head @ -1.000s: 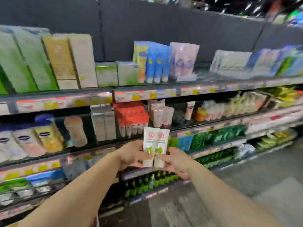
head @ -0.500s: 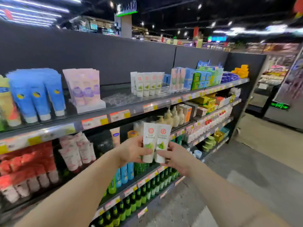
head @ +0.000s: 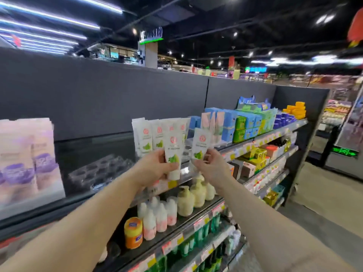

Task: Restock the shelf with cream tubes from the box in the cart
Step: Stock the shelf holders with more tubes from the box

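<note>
Several tiers of a dark retail shelf unit (head: pixel 263 137) run from lower left to upper right, backed by a grey panel (head: pixel 117 99). Top tier, left to right: blurred pink-and-purple tubes (head: pixel 29 158); a clear plastic tray (head: pixel 98 171) with open wells; a row of white cream tubes (head: pixel 151 134) standing cap-down; blue and green cartons (head: pixel 245 120); stacked orange boxes (head: pixel 295 109) at the far end. Second tier, below the hands: cream-coloured pump bottles (head: pixel 193 195), white and pink bottles (head: pixel 159 216) and an orange jar (head: pixel 133 232). Lower tier: green bottles (head: pixel 198 238), partly hidden by the price-label strips on the shelf edge.

Both forearms reach up from the bottom edge toward the top tier. Left hand (head: pixel 155 169), fingers closed around a white tube with a green leaf print (head: pixel 172 154), cap downward; this tube overlaps the shelved row behind it. Right hand (head: pixel 212 167), thumb and fingertips pinched on the lower part of a second matching tube (head: pixel 201 145), tilted slightly right, held just in front of the gap between the white row and the blue cartons. The two held tubes are near each other but apart.
</note>
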A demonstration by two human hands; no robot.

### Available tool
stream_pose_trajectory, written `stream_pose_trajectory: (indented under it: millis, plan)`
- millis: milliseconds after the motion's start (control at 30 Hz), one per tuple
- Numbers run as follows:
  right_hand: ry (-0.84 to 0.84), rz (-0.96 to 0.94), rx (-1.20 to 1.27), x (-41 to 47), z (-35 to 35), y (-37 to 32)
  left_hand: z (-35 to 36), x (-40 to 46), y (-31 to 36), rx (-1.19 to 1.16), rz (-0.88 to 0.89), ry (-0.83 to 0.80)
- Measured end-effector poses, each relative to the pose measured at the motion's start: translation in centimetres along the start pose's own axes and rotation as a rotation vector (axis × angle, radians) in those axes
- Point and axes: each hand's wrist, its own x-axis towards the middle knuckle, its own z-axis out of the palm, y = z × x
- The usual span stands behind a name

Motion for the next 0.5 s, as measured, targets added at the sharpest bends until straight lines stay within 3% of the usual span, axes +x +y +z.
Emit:
stream_pose_trajectory:
  millis: [167,500]
  plan:
    - [-0.034,-0.184,-0.027,7.9,-0.9,-0.1,-0.2,4.4,0.3,0.071,0.06,0.108]
    - [-0.166,-0.288,-0.165,14.5,0.6,2.9,2.3,4.7,0.2,0.141,-0.114,0.345]
